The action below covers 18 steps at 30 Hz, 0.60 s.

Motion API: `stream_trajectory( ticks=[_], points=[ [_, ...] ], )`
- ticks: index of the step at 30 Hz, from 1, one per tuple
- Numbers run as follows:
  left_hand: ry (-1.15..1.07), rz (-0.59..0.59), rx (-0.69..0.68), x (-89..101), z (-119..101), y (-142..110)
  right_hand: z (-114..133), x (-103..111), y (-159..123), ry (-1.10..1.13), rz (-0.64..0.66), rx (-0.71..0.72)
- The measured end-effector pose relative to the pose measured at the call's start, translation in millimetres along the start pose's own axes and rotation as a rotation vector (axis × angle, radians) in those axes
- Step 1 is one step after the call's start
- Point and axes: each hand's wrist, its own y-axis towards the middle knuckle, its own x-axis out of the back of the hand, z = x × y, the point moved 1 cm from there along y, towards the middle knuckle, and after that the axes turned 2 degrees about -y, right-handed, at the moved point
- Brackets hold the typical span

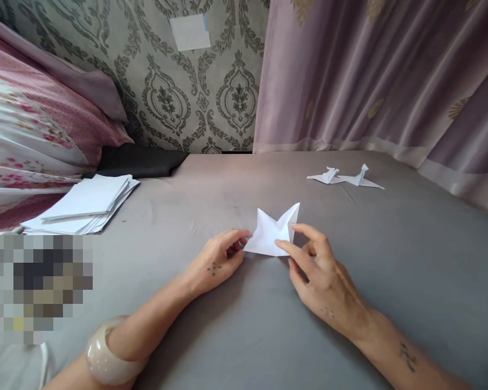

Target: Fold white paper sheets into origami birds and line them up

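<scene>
A partly folded sheet of white paper (266,235) stands on the grey cloth between my hands, two pointed corners sticking up at its far side. My left hand (223,252) pinches its left edge, thumb and fingers curled together. On the right, my right hand (317,260) has its index finger on the paper's front face and another finger at the right flap, with the thumb just below the edge. A pale bangle circles my left wrist.
Two folded paper birds (328,176) sit at the back right. A stack of white paper (85,200) lies at the left, by a folded black cloth (142,161). Purple curtains (350,81) hang behind the grey-covered surface (410,260); a blurred patch covers the lower left.
</scene>
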Motion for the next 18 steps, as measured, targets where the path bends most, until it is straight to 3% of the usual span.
stream_trajectory(
  ticks=[3,8,18],
  points=[
    [0.020,0.035,-0.022,-3.3,0.9,-0.8,-2.9,-1.1,-1.8,-0.044,0.065,0.021],
    [0.041,0.056,-0.001,-3.4,-1.3,1.2,-7.4,-1.4,-2.8,-0.024,0.050,-0.005],
    [0.023,-0.061,-0.087,2.8,-0.9,0.1,-10.7,2.1,-4.7,-0.059,0.170,-0.004]
  ],
)
